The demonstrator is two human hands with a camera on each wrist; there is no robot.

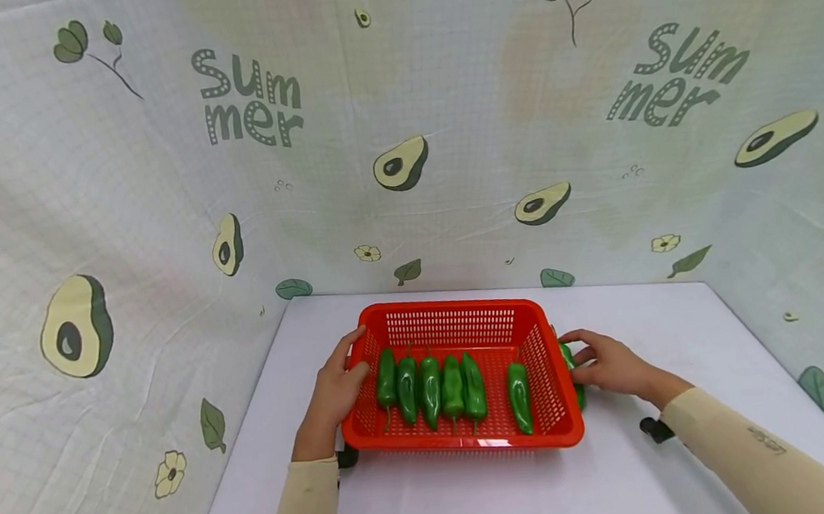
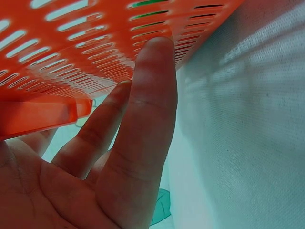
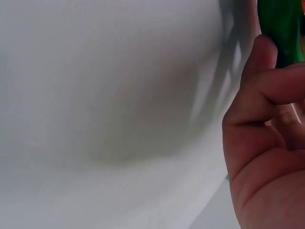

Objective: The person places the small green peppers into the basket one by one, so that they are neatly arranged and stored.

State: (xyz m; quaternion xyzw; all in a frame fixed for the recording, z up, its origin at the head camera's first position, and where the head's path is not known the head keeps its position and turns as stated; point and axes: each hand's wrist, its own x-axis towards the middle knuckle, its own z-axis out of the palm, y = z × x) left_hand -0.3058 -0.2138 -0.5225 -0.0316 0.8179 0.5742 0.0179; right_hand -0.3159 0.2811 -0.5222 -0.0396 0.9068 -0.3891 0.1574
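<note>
A red slotted plastic basket point(image 1: 470, 446) stands on the white table. Inside lie several green peppers point(image 1: 431, 393) side by side, with one green pepper point(image 1: 520, 398) apart toward the right wall. My left hand point(image 1: 337, 390) grips the basket's left rim; in the left wrist view its fingers point(image 2: 143, 105) press the slotted wall from outside. Just beyond the right wall, my right hand point(image 1: 614, 365) pinches a green pepper point(image 3: 281, 28) between thumb and fingers. That pepper is partly hidden by the fingers in the head view.
White cloth printed with avocados point(image 1: 402, 164) and lettering hangs behind the table and along both sides. White tabletop point(image 1: 438, 505) shows in front of the basket and to its right. A dark wrist device point(image 1: 656, 430) sits below the right forearm.
</note>
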